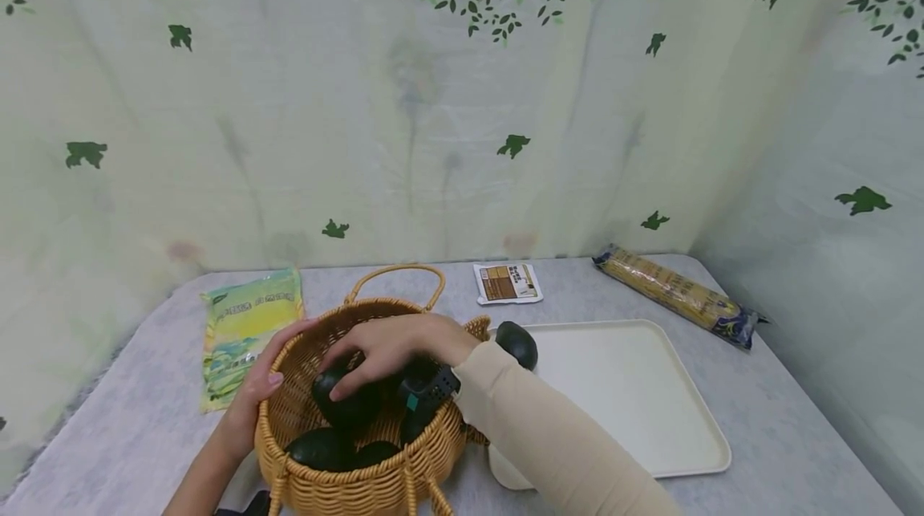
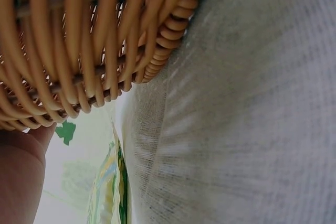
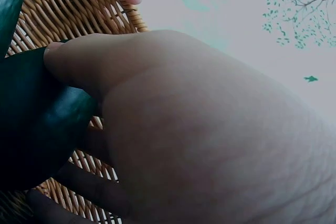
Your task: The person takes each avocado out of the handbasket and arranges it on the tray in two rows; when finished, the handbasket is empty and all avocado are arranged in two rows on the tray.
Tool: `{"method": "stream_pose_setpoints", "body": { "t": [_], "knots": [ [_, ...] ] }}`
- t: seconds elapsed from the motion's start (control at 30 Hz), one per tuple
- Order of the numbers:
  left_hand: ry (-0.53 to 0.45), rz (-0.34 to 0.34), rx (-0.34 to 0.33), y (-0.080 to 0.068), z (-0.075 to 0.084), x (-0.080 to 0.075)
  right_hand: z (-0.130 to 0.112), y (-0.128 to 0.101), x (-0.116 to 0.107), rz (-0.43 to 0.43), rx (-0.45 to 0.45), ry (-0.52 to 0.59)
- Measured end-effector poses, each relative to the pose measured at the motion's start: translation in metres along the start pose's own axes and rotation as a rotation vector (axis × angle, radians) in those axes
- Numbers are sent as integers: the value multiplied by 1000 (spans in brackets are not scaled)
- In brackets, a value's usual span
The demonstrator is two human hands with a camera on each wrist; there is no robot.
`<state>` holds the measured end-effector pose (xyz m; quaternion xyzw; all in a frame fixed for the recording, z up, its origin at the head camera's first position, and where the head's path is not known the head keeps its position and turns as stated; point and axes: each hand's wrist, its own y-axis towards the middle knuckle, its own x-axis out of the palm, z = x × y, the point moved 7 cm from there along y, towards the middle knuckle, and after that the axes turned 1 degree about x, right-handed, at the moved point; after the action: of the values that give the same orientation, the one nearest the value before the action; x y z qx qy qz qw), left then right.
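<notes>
Reaching down into the wicker basket (image 1: 375, 476), the right hand (image 1: 393, 343) has its fingers curled over a dark avocado (image 1: 346, 400), thumb pressed on its skin as the right wrist view shows. Two more avocados (image 1: 321, 448) lie just below that hand on the basket floor, closer to the person. The left hand (image 1: 263, 383) holds the basket's rim on its outer side, thumb hooked over the edge; how tightly the other fingers wrap is hard to judge from the left wrist view, which shows mostly weave and tablecloth. Just beyond the right wrist, another avocado (image 1: 517, 343) sits at the near corner of a pale tray (image 1: 635, 396). Beyond the left hand lies a green packet (image 1: 245, 331). Farther past the right hand are a small sachet (image 1: 508, 282) and a long pasta packet (image 1: 678, 295).
</notes>
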<state>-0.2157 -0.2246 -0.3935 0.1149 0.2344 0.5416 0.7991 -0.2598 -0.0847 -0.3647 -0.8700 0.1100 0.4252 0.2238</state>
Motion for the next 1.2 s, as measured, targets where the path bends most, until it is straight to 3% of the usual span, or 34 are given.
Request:
{"method": "stream_pose_setpoints", "body": {
  "t": [0.43, 0.6, 0.87, 1.2],
  "knots": [
    [0, -17, 16, 1, 0, -3, -1, 0, -3, 6, 9, 3],
    [1, 0, -1, -1, -4, -4, -5, -2, -7, 45, -34, -30],
    [5, -29, 40, 2, -2, -2, -15, -10, -17, 120, -85, -70],
    [14, -20, 54, 0, -2, -3, -20, -24, -29, 178, -81, -41]
  ]
}}
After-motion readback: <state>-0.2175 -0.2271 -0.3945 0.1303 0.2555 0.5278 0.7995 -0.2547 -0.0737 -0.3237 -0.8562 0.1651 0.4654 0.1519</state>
